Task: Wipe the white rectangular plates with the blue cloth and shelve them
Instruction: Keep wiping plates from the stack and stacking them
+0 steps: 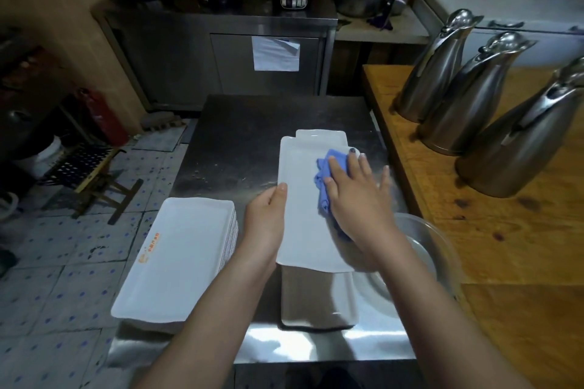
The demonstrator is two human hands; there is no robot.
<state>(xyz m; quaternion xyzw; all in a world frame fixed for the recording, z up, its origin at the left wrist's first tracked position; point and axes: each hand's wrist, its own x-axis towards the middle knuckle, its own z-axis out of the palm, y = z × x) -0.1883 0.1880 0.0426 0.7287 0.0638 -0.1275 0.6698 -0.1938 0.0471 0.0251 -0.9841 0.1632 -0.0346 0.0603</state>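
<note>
My left hand [267,218] grips the left edge of a white rectangular plate [300,199], held lifted over the steel table [240,142]. My right hand [357,196] lies flat, fingers spread, pressing the blue cloth [325,177] onto that plate's right half. Under the held plate lies another white plate [319,303], its far end [319,135] showing beyond. A stack of white rectangular plates [180,259] with an orange logo sits at the table's front left corner.
A clear round bowl [423,249] sits on the table under my right wrist. Three steel jugs [464,104] stand on the wooden counter [505,246] to the right. A steel cabinet [221,57] with pots is at the back. A folding stool [91,174] stands on the tiled floor at left.
</note>
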